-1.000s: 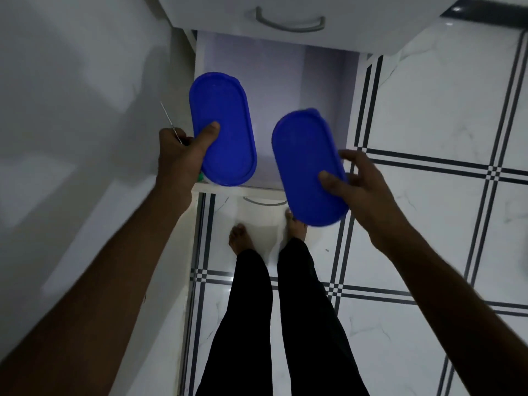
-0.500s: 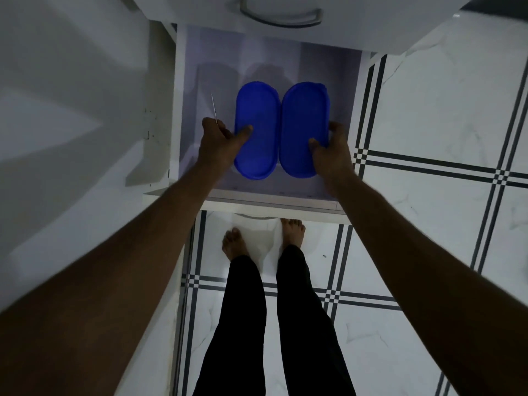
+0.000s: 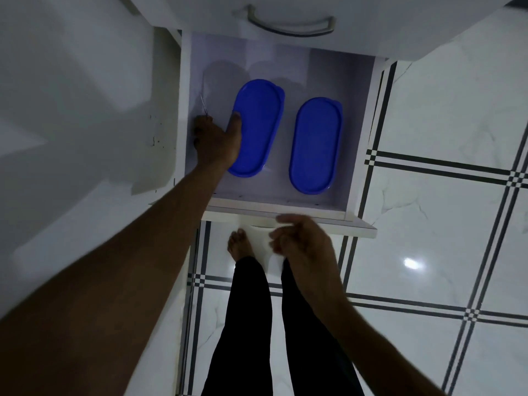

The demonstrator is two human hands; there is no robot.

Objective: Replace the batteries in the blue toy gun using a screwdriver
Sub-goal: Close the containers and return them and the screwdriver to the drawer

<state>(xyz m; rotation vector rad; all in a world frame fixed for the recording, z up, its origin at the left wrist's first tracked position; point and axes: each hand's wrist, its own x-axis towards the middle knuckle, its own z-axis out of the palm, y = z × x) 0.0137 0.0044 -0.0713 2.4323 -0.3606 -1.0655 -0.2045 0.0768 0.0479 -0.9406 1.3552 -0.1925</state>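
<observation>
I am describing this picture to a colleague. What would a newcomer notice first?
Two bright blue oval lids lie side by side, apart, in the open white drawer: the left lid and the right lid. The left hand rests its thumb on the left lid and holds a thin screwdriver; the right hand hangs empty before the drawer.

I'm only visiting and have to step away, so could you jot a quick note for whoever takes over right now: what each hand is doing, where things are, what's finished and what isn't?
Left hand: thumb on the left blue oval container, fingers also holding a thin metal tool, probably the screwdriver.
Right hand: holds nothing, fingers loosely curled, in front of the open drawer.
Both containers, left and right one, lie apart inside the drawer.
Done: containers set down in the drawer.
Left: no toy gun or batteries in view, so the swap's progress can't be judged.
</observation>
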